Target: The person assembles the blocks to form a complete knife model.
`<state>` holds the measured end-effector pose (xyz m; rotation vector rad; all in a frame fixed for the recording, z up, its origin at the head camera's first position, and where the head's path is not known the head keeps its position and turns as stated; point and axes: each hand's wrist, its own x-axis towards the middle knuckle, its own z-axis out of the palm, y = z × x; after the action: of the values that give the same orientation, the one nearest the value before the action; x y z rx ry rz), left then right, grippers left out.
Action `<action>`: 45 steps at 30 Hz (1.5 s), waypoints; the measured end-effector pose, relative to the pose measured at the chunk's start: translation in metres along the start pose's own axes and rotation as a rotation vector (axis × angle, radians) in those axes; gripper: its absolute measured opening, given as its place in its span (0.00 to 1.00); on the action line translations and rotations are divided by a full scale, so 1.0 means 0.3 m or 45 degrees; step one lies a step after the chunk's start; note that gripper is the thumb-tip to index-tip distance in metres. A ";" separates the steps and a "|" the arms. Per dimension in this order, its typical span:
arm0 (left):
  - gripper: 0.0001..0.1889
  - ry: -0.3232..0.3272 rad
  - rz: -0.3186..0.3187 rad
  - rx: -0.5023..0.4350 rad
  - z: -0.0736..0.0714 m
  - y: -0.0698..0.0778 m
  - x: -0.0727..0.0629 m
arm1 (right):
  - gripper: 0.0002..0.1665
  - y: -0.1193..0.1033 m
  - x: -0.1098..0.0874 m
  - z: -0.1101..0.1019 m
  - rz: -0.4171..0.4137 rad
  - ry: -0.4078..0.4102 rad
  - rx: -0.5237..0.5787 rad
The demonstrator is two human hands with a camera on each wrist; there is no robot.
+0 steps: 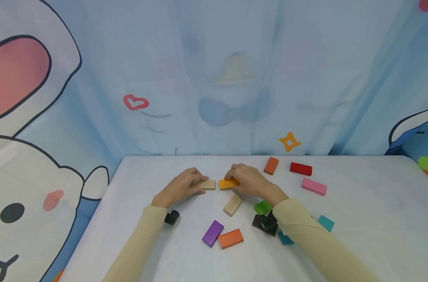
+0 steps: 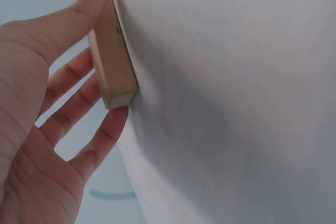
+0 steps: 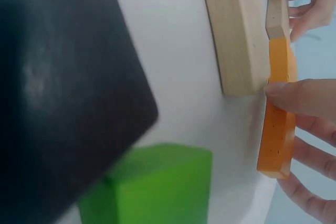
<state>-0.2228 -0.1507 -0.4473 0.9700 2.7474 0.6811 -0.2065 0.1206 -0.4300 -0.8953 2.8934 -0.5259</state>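
My left hand (image 1: 183, 185) pinches a plain wooden block (image 1: 209, 185) near the back middle of the table. In the left wrist view the thumb lies on one long side of that block (image 2: 113, 51), with fingers on the far side. My right hand (image 1: 250, 179) grips an orange-yellow block (image 1: 226, 184), thumb against its near face in the right wrist view. The two blocks lie end to end, a small gap between them in the head view. A second plain wooden block (image 1: 232, 205) lies tilted just in front of the orange-yellow one.
Nearer me lie a purple block (image 1: 213, 233) and an orange block (image 1: 231, 238). Around my right forearm are green (image 1: 262, 207), black (image 1: 264, 226) and teal (image 1: 326, 223) blocks. Orange (image 1: 271, 166), red (image 1: 301, 169) and pink (image 1: 314, 187) blocks lie back right. A curtain (image 1: 228, 141) hangs behind the table.
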 end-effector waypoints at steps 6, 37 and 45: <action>0.17 0.026 0.044 -0.032 -0.006 -0.017 -0.011 | 0.17 -0.007 0.009 0.019 0.015 0.009 -0.003; 0.17 -0.049 -0.052 -0.144 -0.034 -0.006 0.020 | 0.20 -0.041 0.030 0.038 0.017 -0.020 0.048; 0.15 -0.041 -0.074 -0.109 -0.022 0.011 0.021 | 0.26 -0.029 -0.003 0.018 -0.062 -0.011 -0.073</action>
<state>-0.2277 -0.1470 -0.4398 0.8722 2.6827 0.7601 -0.2002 0.1129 -0.4322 -0.9749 2.8993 -0.4440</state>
